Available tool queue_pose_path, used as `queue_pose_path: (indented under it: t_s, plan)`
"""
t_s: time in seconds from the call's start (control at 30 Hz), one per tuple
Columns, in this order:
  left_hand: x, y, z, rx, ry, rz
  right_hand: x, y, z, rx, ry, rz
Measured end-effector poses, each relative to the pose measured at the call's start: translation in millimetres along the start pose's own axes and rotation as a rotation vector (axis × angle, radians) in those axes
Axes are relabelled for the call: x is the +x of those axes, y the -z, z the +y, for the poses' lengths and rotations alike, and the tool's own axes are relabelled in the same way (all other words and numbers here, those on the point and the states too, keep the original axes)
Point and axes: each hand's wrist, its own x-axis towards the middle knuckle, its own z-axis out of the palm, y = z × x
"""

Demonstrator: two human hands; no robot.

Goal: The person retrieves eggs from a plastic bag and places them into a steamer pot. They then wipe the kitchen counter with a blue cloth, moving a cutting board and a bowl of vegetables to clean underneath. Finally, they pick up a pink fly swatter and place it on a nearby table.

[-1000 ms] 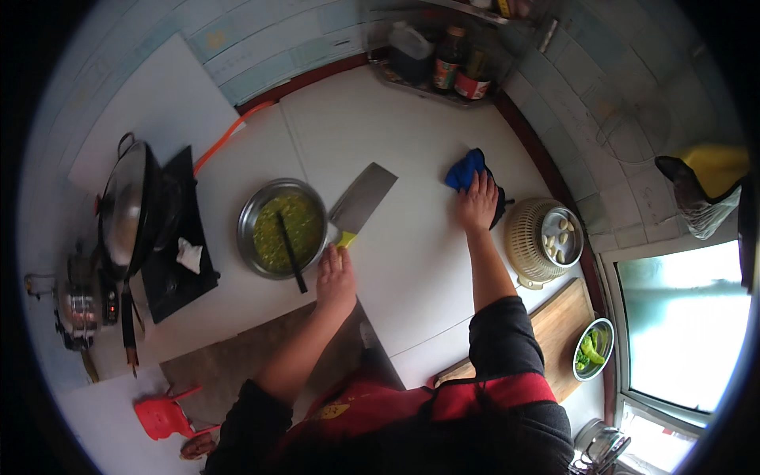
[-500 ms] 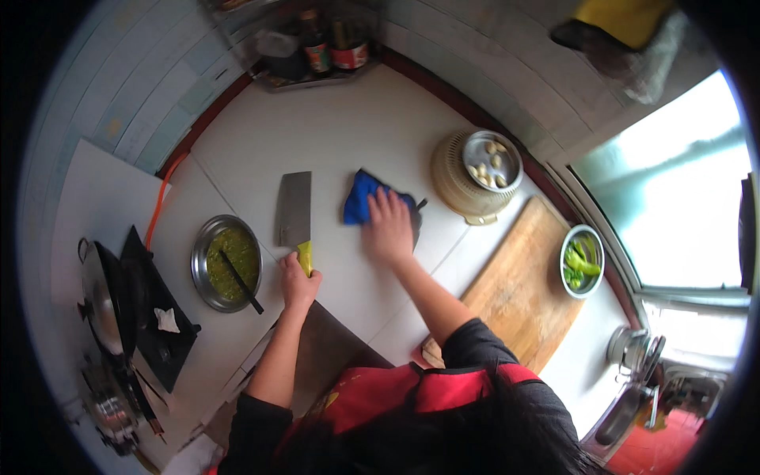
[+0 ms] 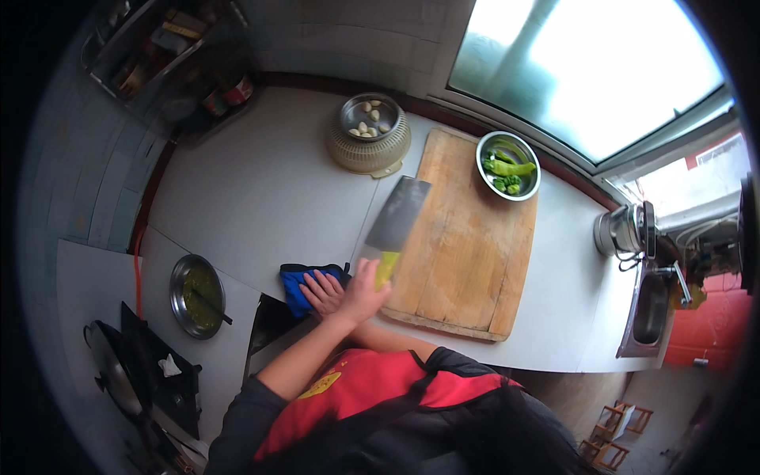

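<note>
My left hand [image 3: 366,296] is closed round the yellow-green handle of a cleaver [image 3: 398,214]. The broad blade points away from me and overlaps the left edge of a wooden cutting board [image 3: 467,253]. Beneath my left forearm, my right arm crosses to the left. My right hand [image 3: 321,293] lies flat, fingers apart, on a blue cloth [image 3: 296,290] with black edging near the counter's front edge. A steel bowl of green peppers [image 3: 507,166] rests on the board's far right corner.
Garlic cloves [image 3: 369,127] sit in a steel bowl on an upturned beige basket [image 3: 370,157]. At left are a bowl of green mixture [image 3: 198,297] with dark chopsticks or a utensil and a wok [image 3: 116,368] by the stove. A sink [image 3: 651,313] is at right.
My view has turned right. The cleaver, in my left hand, has swung across to the board's left edge. My right hand has drawn the blue cloth toward me, and my forearms now cross.
</note>
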Motion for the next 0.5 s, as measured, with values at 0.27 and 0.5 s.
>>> queue_pose_path:
  t_s: [0.27,0.5]
  plan:
    - [3.3,-58.8,16.5,0.112,-0.014,-0.028,-14.1,36.8,-7.9,0.083,0.023,-0.073]
    - [-0.8,-33.4,11.9,0.203,-0.134,-0.03,-2.9,41.6,-18.4,0.081,0.057,-0.139]
